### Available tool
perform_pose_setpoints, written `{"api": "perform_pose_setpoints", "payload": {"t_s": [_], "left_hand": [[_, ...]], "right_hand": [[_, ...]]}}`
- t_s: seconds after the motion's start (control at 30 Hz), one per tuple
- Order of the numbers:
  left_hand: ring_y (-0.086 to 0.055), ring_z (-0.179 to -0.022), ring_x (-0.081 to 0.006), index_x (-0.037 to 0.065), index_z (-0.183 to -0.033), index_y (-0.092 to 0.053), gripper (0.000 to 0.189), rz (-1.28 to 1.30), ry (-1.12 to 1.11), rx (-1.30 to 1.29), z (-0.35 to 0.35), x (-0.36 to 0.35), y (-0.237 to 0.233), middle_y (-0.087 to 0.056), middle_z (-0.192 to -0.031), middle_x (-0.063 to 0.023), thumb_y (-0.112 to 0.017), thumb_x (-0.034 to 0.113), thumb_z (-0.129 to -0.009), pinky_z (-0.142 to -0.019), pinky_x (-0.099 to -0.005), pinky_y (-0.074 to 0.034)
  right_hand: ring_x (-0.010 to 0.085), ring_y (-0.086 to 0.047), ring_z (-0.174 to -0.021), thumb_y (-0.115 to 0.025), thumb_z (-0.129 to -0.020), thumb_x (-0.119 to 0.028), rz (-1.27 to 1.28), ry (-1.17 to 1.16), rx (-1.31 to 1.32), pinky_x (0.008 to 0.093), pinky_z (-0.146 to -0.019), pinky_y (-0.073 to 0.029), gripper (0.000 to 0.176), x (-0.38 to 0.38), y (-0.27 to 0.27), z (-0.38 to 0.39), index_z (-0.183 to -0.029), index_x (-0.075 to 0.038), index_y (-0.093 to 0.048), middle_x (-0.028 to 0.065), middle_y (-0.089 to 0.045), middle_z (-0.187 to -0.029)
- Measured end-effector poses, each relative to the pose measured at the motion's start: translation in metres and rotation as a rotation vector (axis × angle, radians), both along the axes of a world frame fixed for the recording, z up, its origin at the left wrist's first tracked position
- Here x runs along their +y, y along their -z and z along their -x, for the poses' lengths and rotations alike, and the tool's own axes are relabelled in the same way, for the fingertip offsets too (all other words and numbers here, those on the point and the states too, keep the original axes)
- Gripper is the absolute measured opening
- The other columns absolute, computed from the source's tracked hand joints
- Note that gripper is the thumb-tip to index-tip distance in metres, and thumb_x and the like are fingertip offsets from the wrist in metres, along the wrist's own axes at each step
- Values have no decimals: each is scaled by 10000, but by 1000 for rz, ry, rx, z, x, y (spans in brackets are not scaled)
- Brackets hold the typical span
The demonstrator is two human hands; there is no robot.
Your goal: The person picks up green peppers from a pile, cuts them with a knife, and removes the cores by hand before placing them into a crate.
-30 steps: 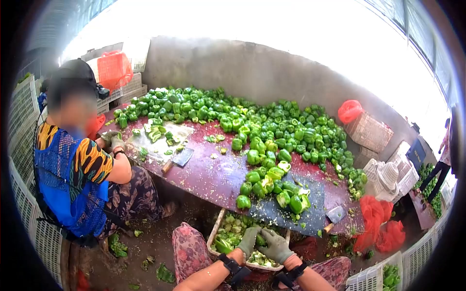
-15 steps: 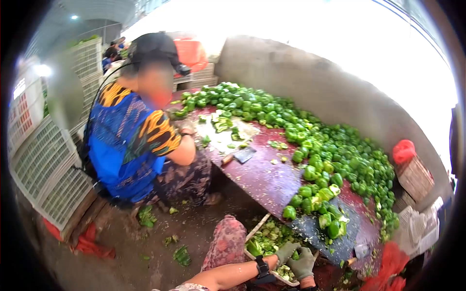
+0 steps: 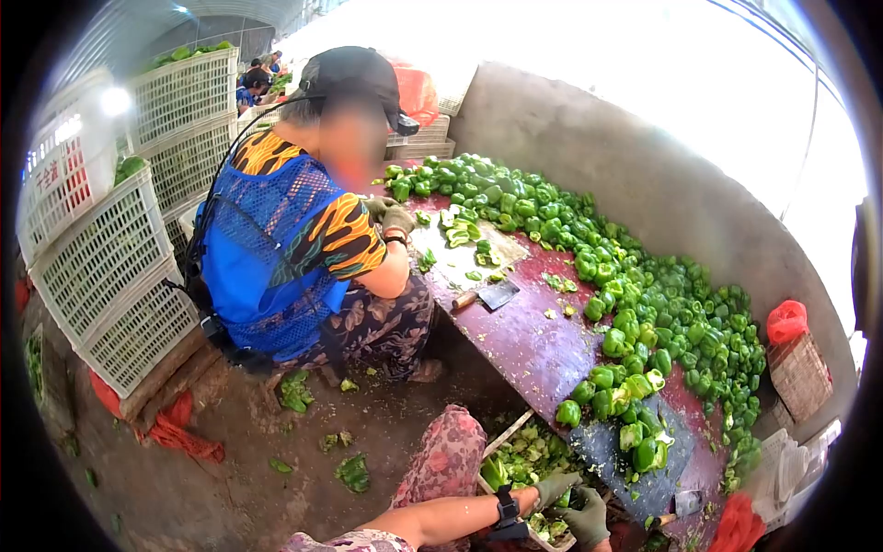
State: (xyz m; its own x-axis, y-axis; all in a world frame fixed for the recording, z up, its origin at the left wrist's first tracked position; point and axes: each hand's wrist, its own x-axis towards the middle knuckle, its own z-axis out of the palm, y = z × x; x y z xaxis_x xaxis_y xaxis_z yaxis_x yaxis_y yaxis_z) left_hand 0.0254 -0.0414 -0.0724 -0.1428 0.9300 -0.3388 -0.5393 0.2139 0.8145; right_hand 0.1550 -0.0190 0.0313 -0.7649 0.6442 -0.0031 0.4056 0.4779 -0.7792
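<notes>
Just beside the table (image 3: 543, 354), our left hand (image 3: 556, 488) and right hand (image 3: 587, 519) clasped a pepper (image 3: 564, 499); left of the table, a crate (image 3: 57, 184) bore red writing we couldn't read.

Your gloves (image 3: 587, 521) look matt, probably cloth; the peppers (image 3: 627, 324) are smooth and glossy, the wall (image 3: 589, 147) matt and rough.

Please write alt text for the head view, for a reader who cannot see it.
The person's gloved left hand and right hand are close together over a crate of green pepper pieces. Beside it, a table holds a large heap of green peppers; a co-worker in a blue vest sits at left, near stacked crates.
</notes>
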Motion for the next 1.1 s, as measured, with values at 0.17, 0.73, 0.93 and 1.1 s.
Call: {"api": "perform_pose_setpoints", "payload": {"t_s": [0.17,0.73,0.93,1.1], "left_hand": [[-518,-840,-168,32,-973,-668,423,120,60,-23,-7,6,34,-619,-941,-50,-552,415,-839,-797,-325,-401],[-528,-1144,-243,-32,-1259,-545,539,-328,-62,193,5,11,-10,-586,-1205,-160,-480,418,-970,-1007,-343,-400],[-479,-1253,-352,-6,-1376,-417,797,-29,-182,541,-7,-15,-43,-510,-1328,-255,-451,639,-908,-1047,-370,-383],[-523,-1207,-392,46,-1455,-274,903,233,-82,450,-13,-42,-92,-510,-1320,-279,-462,704,-866,-1022,-383,-416]], "right_hand": [[169,-619,-793,-906,-511,-234,-157,50,-126,301,-703,-503,532,-15,-3,2,-885,51,-656,105,-648,-863],[130,-581,-835,-567,-954,-333,449,359,473,260,-691,-502,354,26,68,-17,-1118,-19,-566,23,-585,-1023],[106,-512,-764,-553,-958,-305,347,536,473,240,-634,-423,290,24,87,-6,-1013,-25,-602,20,-520,-971],[245,-561,-960,-558,-927,-189,158,629,357,349,-862,-473,262,20,65,14,-982,62,-613,207,-446,-1332]]}}
